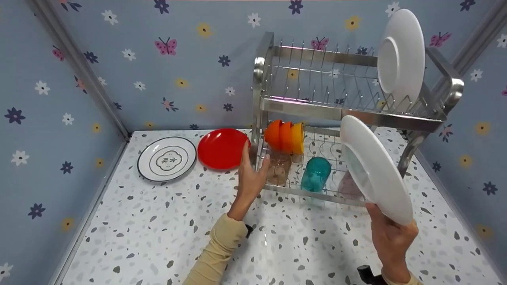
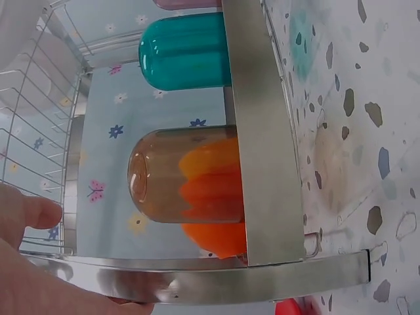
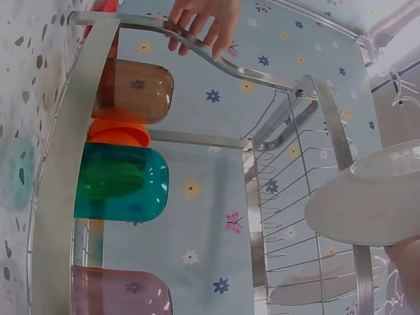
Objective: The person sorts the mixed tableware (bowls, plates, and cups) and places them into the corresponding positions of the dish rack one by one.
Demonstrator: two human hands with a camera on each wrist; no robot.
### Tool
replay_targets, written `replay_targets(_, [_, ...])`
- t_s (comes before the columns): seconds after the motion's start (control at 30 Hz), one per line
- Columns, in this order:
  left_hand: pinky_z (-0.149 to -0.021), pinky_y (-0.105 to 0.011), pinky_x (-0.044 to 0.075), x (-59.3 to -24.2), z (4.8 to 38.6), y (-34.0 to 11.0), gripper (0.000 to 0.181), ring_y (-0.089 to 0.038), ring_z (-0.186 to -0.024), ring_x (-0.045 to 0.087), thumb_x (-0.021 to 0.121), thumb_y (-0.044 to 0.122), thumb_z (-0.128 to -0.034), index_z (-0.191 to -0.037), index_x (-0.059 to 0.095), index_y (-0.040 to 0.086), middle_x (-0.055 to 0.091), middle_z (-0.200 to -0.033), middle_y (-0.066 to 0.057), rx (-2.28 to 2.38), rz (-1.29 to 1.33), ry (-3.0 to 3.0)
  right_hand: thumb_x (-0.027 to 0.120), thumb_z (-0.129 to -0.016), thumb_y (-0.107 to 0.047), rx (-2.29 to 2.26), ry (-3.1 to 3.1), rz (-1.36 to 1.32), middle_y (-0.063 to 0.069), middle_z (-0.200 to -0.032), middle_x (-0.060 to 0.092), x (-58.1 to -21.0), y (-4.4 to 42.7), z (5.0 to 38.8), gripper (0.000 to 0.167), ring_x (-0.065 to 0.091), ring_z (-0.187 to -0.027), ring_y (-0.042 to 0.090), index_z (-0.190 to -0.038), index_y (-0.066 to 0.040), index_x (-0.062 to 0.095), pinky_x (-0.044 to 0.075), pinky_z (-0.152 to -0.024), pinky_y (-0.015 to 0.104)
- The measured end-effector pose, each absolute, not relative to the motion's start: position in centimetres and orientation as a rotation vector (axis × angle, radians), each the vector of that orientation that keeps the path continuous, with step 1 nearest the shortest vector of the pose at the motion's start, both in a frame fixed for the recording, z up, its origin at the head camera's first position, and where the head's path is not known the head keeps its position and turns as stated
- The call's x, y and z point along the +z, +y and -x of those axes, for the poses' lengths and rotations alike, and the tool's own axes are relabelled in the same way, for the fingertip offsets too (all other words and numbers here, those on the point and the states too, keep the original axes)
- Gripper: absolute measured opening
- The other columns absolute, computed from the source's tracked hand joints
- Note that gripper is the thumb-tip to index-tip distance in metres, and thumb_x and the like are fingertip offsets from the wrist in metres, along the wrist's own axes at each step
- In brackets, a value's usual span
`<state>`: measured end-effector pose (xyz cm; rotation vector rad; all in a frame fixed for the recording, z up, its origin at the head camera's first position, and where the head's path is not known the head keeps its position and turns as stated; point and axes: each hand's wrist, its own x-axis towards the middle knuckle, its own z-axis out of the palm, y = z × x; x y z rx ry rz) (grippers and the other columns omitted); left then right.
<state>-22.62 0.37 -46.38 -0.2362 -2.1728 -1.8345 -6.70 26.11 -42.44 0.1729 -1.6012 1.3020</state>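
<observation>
My right hand [image 1: 392, 239] grips the lower edge of a white plate [image 1: 376, 170], held tilted in front of the rack's right side; the right wrist view shows the plate [image 3: 367, 197] near the upper wires. My left hand [image 1: 251, 174], thumb and fingers spread, is beside the left post of the metal dish rack [image 1: 301, 105]. In the left wrist view that hand [image 2: 39, 262] lies by the rack's side bar [image 2: 164, 282]; whether it touches cannot be told. Another white plate [image 1: 410, 55] stands upright at the upper tier's right end.
On the lower tier are stacked orange and yellow cups [image 1: 283, 136], a brown glass [image 1: 278, 170], a teal glass [image 1: 316, 174] and a pink glass [image 1: 350, 186]. Left of the rack lie a red plate [image 1: 222, 148] and a white patterned plate [image 1: 166, 159]. Patterned walls enclose the table.
</observation>
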Motion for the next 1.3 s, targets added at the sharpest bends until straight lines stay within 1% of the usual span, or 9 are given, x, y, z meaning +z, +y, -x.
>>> replay_targets(0.13, [-0.12,-0.049,0.03,-46.5,23.0,0.8,0.071,-0.034,-0.148,0.036,0.064,0.026,-0.101,-0.157,0.029,0.0,0.035,-0.162,-0.019,-1.859,0.203,-2.154,0.083,-0.084,0.001,1.337,-1.53,-0.163,0.004,-0.108,0.074,-41.9,26.5,6.6,0.048,0.068,-0.095,0.013,-0.118,0.023,0.059,0.052,-0.082,0.02])
replay_targets(0.23, [-0.114,-0.045,0.041,-46.8,23.6,1.1,0.061,-0.034,-0.133,0.051,0.063,0.024,-0.1019,-0.152,0.037,-0.001,0.049,-0.147,-0.02,-1.909,0.201,-2.078,0.082,-0.083,0.004,1.358,-1.465,-0.152,0.008,-0.108,0.074,-41.3,26.7,6.6,0.046,0.069,-0.094,0.015,-0.118,0.023,0.059,0.053,-0.082,0.021])
replay_targets(0.37, [-0.088,-0.034,0.052,-47.3,24.6,1.5,0.04,-0.028,-0.098,0.058,0.064,0.021,-0.1023,-0.134,0.05,0.001,0.058,-0.108,-0.013,-1.929,0.212,-1.983,0.083,-0.082,0.003,1.384,-1.376,-0.127,0.013,-0.106,0.075,-40.5,26.8,6.6,0.044,0.069,-0.088,0.016,-0.116,0.021,0.061,0.054,-0.079,0.022])
replay_targets(0.53, [-0.068,-0.029,0.043,-47.9,25.7,2.0,0.031,-0.018,-0.078,0.05,0.065,0.03,-0.1022,-0.113,0.054,0.004,0.049,-0.084,-0.004,-1.864,0.148,-2.0,0.081,-0.082,0.005,1.384,-1.313,-0.09,0.016,-0.107,0.075,-39.6,27.0,6.2,0.042,0.066,-0.084,0.017,-0.117,0.019,0.062,0.051,-0.077,0.023])
replay_targets(0.67, [-0.064,-0.029,0.038,-48.4,26.5,2.4,0.032,-0.017,-0.071,0.048,0.062,0.038,-0.1036,-0.101,0.055,0.008,0.047,-0.077,-0.001,-1.789,0.081,-2.027,0.084,-0.081,0.003,1.395,-1.249,-0.09,0.022,-0.112,0.073,-38.9,27.4,6.4,0.05,0.069,-0.091,0.023,-0.122,0.017,0.06,0.054,-0.082,0.027])
replay_targets(0.87, [-0.057,-0.029,0.032,-49.2,27.5,2.3,0.03,-0.016,-0.063,0.042,0.063,0.034,-0.1039,-0.088,0.053,0.011,0.04,-0.068,0.001,-1.716,0.074,-1.971,0.092,-0.074,-0.005,1.416,-1.129,-0.083,0.026,-0.111,0.072,-38.3,28.0,6.8,0.059,0.072,-0.101,0.029,-0.12,0.017,0.061,0.057,-0.091,0.033])
replay_targets(1.07, [-0.053,-0.027,0.032,-49.5,27.9,2.3,0.029,-0.015,-0.058,0.04,0.063,0.03,-0.1041,-0.087,0.054,0.009,0.039,-0.065,0.002,-1.657,0.142,-1.946,0.095,-0.07,-0.008,1.405,-1.074,-0.021,0.026,-0.113,0.072,-37.8,28.8,6.8,0.061,0.071,-0.107,0.032,-0.118,0.015,0.064,0.056,-0.096,0.037])
replay_targets(1.2, [-0.052,-0.027,0.033,-49.5,28.0,2.3,0.027,-0.015,-0.057,0.041,0.064,0.027,-0.104,-0.088,0.056,0.007,0.04,-0.064,0.002,-1.628,0.15,-1.95,0.094,-0.071,-0.007,1.388,-1.073,-0.001,0.027,-0.111,0.072,-37.6,29.2,6.9,0.058,0.072,-0.096,0.029,-0.117,0.015,0.065,0.057,-0.089,0.033])
replay_targets(1.3, [-0.053,-0.027,0.033,-49.7,27.9,2.3,0.023,-0.016,-0.057,0.042,0.064,0.023,-0.1037,-0.089,0.057,0.006,0.041,-0.064,0.001,-1.624,0.154,-1.953,0.093,-0.073,-0.007,1.378,-1.078,0.01,0.028,-0.113,0.071,-37.3,29.4,6.9,0.057,0.072,-0.096,0.03,-0.118,0.014,0.065,0.057,-0.089,0.033])
